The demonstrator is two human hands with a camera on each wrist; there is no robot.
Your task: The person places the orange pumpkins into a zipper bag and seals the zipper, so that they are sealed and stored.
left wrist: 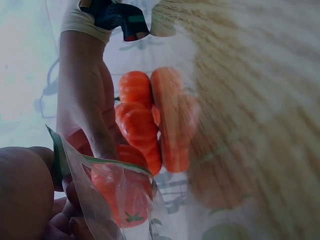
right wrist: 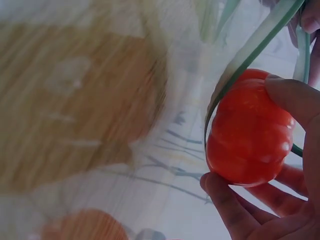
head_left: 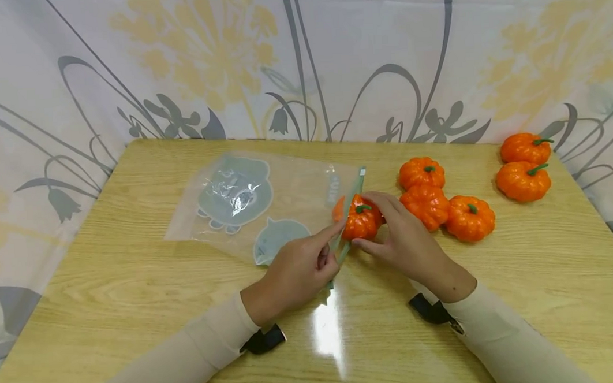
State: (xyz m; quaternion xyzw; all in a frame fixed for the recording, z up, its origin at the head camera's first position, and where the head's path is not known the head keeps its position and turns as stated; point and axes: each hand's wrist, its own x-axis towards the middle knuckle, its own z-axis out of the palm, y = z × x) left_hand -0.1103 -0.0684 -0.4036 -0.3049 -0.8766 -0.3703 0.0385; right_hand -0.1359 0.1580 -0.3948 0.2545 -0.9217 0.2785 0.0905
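Note:
A clear zip bag [head_left: 303,186] with green-edged mouth and printed cartoon shapes lies flat on the table, its mouth facing right. My left hand [head_left: 297,270] pinches the near side of that mouth between thumb and fingers. In my right hand [head_left: 410,244] is a glossy orange toy pumpkin [head_left: 362,226] with a green stem, held by thumb and fingertips. This pumpkin sits partly inside the bag's mouth; its left side shows through the plastic. The right wrist view shows the green strip [right wrist: 245,62] running along the pumpkin's side, with fingers spread around it.
Three more orange pumpkins [head_left: 426,205] cluster just right of my right hand. Another two pumpkins [head_left: 524,181] stand at the table's far right edge. The wooden table [head_left: 135,304] backs onto a flower-patterned cloth [head_left: 330,51].

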